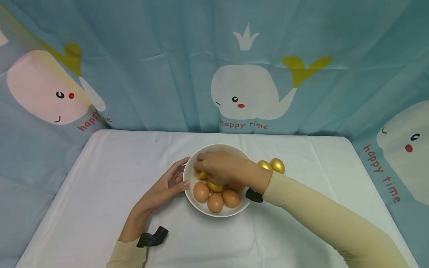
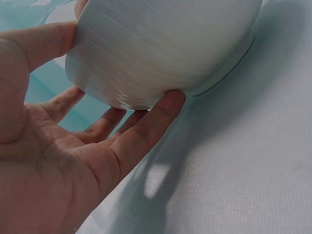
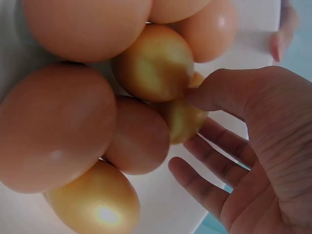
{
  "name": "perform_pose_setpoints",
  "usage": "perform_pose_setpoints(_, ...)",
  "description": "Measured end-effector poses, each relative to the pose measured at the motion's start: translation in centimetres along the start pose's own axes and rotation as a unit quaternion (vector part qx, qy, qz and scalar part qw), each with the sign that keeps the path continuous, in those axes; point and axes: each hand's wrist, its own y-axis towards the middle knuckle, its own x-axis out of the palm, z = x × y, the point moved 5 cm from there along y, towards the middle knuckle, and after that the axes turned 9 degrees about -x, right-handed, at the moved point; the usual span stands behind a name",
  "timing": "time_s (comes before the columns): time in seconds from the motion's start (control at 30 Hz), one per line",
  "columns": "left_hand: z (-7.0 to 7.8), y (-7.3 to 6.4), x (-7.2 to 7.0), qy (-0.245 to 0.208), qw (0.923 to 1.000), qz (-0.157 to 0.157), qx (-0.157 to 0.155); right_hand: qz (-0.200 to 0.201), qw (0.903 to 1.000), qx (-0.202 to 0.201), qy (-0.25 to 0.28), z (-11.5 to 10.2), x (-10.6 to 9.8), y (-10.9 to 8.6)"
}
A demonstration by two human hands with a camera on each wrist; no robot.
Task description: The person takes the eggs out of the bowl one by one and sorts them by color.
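Note:
A white bowl holds several brown eggs and golden eggs. My left hand holds the bowl at its left side. In the left wrist view, the thumb is at the upper wall and the spread fingers support the outer wall lower down. My right hand reaches inside the bowl and pinches a golden egg between thumb and fingers. Against that egg lies another golden egg. A third golden egg sits near the bowl wall in the right wrist view.
Two golden eggs lie on the white tablecloth right of the bowl, partly behind my right forearm. A blue curtain with whale prints hangs behind the table. Black wrist cameras sit on both wrists.

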Motion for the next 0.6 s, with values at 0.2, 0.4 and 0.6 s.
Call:
perform_pose_setpoints(0.2, 0.02, 0.05, 0.01, 0.0, 1.0, 0.0, 0.0, -0.012, 0.9995, 0.006, 0.03, 0.18, 0.3, 0.2)
perform_pose_setpoints(0.4, -0.01, 0.01, -0.05, -0.001, 1.0, -0.002, 0.002, -0.01, 0.9993, 0.005, 0.035, 0.2, 0.33, 0.49)
perform_pose_setpoints(0.6, -0.03, 0.04, -0.05, 0.006, 1.0, -0.002, 0.0, -0.009, 0.999, 0.012, 0.042, 0.52, 0.6, 0.71)
